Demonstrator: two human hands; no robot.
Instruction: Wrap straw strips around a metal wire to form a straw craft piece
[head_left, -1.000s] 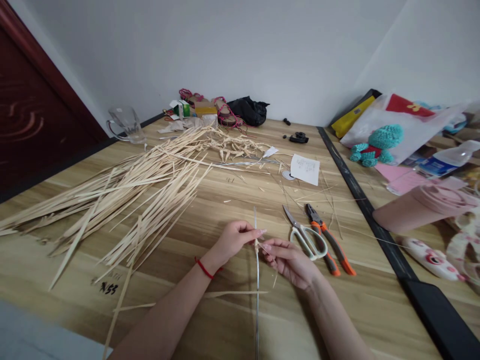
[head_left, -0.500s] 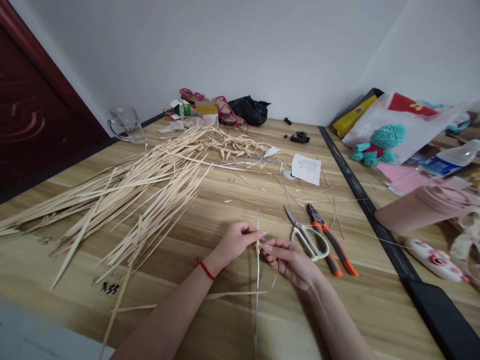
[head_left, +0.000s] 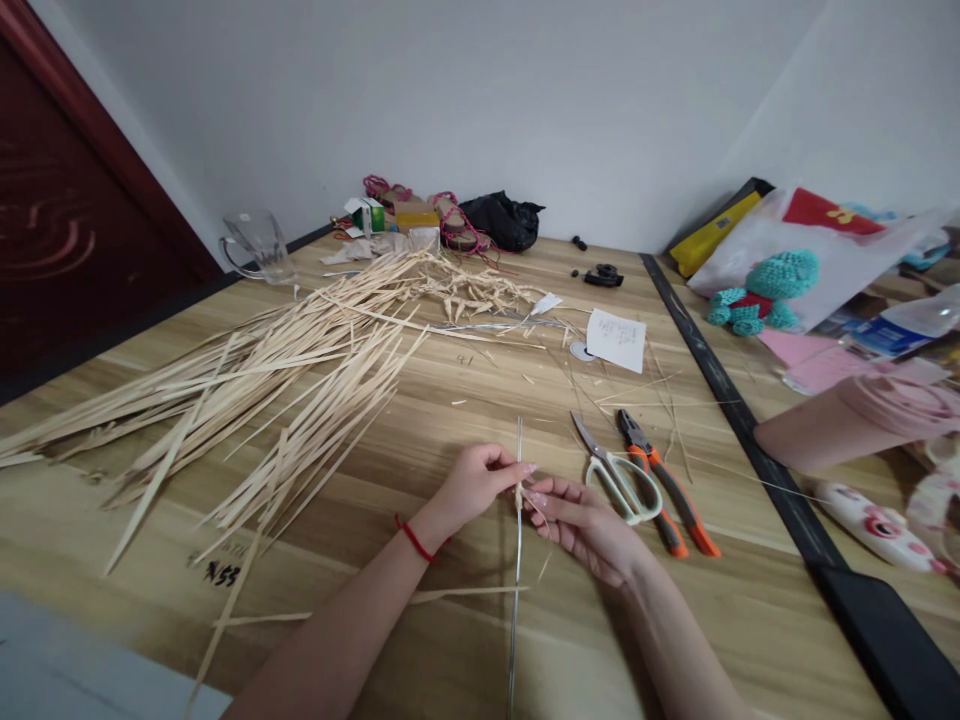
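Observation:
A thin silvery wire (head_left: 516,580) runs lengthwise in front of me, with a small pale wrapped knot (head_left: 519,498) partway up it. My left hand (head_left: 478,487), a red cord round its wrist, pinches the wire just above the knot between thumb and forefinger. Beside it my right hand (head_left: 583,527) is closed in a pinch on a fine straw-coloured strand (head_left: 543,517) that comes off the knot. The fingertips of both hands nearly meet and partly hide the knot. One flat pale strip (head_left: 472,592) lies beneath the wire.
White-handled scissors (head_left: 619,484) and orange-grey pliers (head_left: 666,484) lie right of my hands. Long pale strips (head_left: 255,385) spread over the left side. Behind are a glass mug (head_left: 259,248), a paper note (head_left: 616,340) and a black bag (head_left: 502,220). A pink roll (head_left: 847,422) lies at right.
The strand in my right hand now bends in a tighter curve near the fingers. Both hands keep almost the same place; the whole view has shifted slightly.

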